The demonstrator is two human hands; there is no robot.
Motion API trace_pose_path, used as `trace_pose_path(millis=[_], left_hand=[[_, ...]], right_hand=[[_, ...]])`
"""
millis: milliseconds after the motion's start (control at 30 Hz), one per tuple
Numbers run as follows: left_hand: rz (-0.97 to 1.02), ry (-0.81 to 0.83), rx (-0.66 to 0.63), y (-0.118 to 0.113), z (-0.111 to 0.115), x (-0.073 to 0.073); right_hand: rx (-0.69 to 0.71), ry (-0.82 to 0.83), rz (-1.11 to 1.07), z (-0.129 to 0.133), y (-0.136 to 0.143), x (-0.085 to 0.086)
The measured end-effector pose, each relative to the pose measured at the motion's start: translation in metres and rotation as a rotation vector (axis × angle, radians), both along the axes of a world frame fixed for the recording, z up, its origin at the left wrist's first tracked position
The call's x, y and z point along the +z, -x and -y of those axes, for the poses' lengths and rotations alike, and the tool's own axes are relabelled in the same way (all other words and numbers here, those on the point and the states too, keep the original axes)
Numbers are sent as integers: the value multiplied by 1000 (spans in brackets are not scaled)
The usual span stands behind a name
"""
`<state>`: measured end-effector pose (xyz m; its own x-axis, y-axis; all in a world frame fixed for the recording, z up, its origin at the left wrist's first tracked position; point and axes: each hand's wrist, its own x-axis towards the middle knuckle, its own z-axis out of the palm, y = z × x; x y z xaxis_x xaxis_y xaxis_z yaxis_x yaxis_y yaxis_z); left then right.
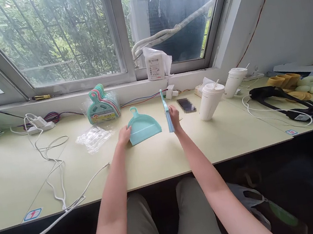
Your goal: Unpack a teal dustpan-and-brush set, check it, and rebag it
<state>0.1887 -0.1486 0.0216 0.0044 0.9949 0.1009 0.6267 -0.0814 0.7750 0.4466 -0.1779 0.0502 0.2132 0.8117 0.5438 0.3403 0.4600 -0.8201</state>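
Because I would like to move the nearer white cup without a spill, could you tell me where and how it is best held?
I would take the nearer white cup around its side at mid-height, coming from the near side. Its body narrows downward, which should steady the grip; the straw hampers the top, and the farther cup stands behind, rightward.

Bright daylight comes through the window [63,36], hazy and washed out on its upper panes, leaving a soft sheen on the tabletop [157,157]; below it sinks into deep shadow, the edges look stretched, and the phone [186,105] is pixelated
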Motion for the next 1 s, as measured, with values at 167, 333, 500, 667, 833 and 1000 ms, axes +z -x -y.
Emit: trace_pose_path(millis=[167, 333, 500, 667, 833, 1000], left_hand=[[-329, 31, 68, 37, -3, 0], [-422, 2, 107, 43, 4, 0], [-416, -120, 196, 35, 12, 8], [-374, -238, 294, 33, 16, 14], [-427, -191, 269, 32, 16, 10], [-473, -107, 229, 32, 15, 9]], right_hand=[[-365, 120, 601, 3, -18, -12], [-317, 257, 898, 4, -12, -28], [-377, 261, 852, 6, -9, -23], [-427, 360, 787, 7, 5, -21], [-346, 465, 832, 10, 26, -26], [-307, 541, 866, 16, 29, -21]])
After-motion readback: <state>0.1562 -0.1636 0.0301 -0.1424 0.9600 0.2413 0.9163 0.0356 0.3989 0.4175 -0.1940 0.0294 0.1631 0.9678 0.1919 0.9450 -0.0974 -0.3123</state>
